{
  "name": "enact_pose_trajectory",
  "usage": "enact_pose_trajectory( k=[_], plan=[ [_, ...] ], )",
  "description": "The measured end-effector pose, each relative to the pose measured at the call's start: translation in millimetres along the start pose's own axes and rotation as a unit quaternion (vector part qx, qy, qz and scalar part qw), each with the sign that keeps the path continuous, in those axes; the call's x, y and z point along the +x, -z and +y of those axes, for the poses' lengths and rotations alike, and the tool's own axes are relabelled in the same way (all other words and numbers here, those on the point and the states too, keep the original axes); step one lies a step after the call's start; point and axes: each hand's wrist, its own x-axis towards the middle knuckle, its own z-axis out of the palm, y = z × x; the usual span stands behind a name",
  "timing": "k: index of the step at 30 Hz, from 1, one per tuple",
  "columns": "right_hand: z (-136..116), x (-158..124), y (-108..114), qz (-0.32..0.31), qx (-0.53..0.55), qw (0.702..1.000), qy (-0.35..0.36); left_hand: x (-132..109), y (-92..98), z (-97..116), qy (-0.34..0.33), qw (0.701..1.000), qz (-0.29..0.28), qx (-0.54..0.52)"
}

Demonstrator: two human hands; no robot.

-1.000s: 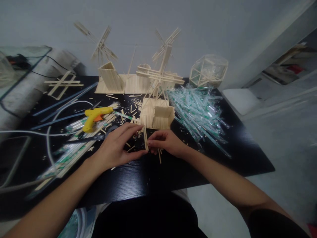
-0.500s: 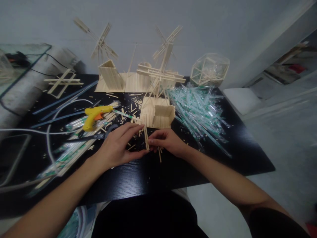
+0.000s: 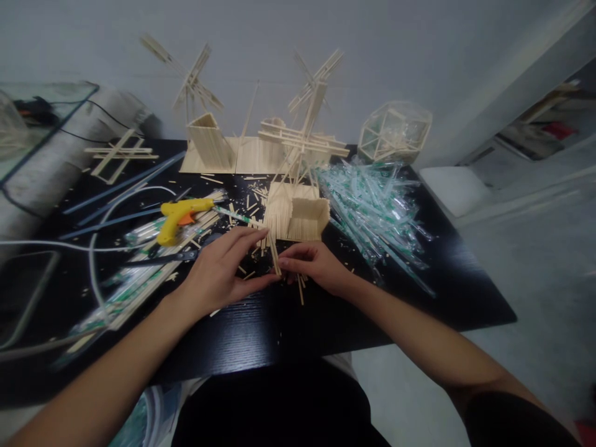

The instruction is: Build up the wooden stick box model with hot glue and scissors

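While the black table [image 3: 223, 347] stands by a grey wall [image 3: 251, 31], the right hand [image 3: 313, 265] pinches thin sticks [image 3: 274, 254] at the wooden model's [image 3: 308, 220] near edge; the left hand [image 3: 223, 266] spreads thumb and forefinger wide, contact unclear. Right fingertips are part-hidden, the tub [image 3: 151, 413] below cut off.

Glass tank [image 3: 49, 137] at far left, faceted clear container [image 3: 372, 134] at back, white seat [image 3: 452, 189] at right

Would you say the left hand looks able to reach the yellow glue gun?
Probably yes: the yellow glue gun lies uncovered just beyond the left hand, though it is busy at thin sticks.
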Motion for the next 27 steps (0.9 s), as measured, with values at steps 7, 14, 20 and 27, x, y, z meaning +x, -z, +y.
enact_pose_trajectory(
  k=[7,14,20,27],
  plan=[
    [-2,-1,0,0.018,-0.028,0.999,0.006,0,-2.4,-2,0.050,0.998,-0.005,-0.037],
    [0,-2,1,0.031,-0.095,0.995,0.016,5,7.0,-1,0.106,0.992,0.026,-0.062],
    [6,-6,-2,0.006,-0.139,0.990,0.028,8,7.9,-1,0.157,0.980,-0.011,-0.122],
    [2,-7,-1,0.011,-0.141,0.990,0.021,8,9.5,-2,0.130,0.985,-0.034,-0.113]
  ],
)
